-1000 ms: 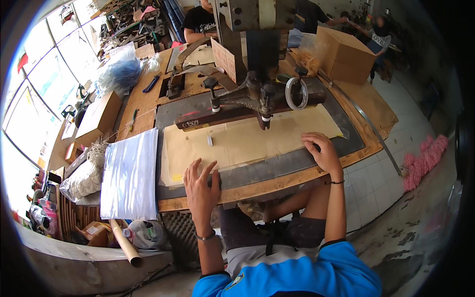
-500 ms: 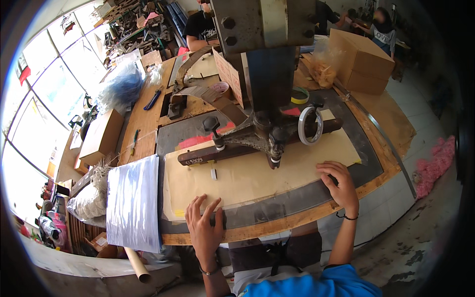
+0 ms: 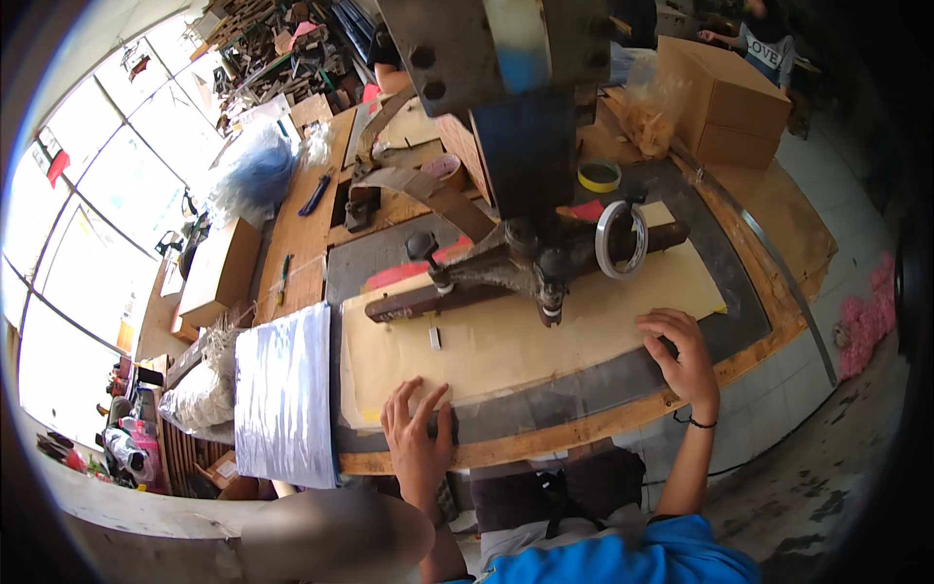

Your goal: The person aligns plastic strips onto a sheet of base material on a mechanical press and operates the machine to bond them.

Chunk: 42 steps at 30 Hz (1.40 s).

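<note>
My left hand lies with its fingers spread at the near left edge of a tan sheet. At the sheet's near right side rests my right hand, fingers loosely apart and slightly curled, holding nothing. The sheet lies flat on a dark grey board. Across its far part runs a dark metal bar, under the black metal clamp arms of a machine. A small white tag sits on the sheet below the bar. A white ring hangs at the clamp's right end.
Left of the board lies a stack of shiny plastic-covered sheets. The machine's thick column blocks the middle. Cardboard boxes, yellow tape and a cutter are farther off. A blurred rounded shape covers the lower left.
The whole view has shifted, so the table appears slightly farther right. A blurred rounded shape has come in at the lower left. Both hands stay about where they were on the sheet.
</note>
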Each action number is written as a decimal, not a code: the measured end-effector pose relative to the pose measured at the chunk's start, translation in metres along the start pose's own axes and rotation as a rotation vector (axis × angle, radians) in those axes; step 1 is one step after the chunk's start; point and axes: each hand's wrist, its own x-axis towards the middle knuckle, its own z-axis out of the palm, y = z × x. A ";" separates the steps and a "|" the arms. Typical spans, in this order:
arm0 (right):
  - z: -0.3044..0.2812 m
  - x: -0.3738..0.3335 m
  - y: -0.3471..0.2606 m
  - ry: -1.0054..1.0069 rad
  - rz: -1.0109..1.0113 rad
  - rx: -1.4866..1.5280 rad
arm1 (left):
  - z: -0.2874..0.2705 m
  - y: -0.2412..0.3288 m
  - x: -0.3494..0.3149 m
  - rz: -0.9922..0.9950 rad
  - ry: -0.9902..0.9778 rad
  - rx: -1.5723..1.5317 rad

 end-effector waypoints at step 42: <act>0.004 -0.008 0.003 -0.019 -0.068 -0.094 | -0.002 -0.002 -0.005 0.168 -0.029 -0.133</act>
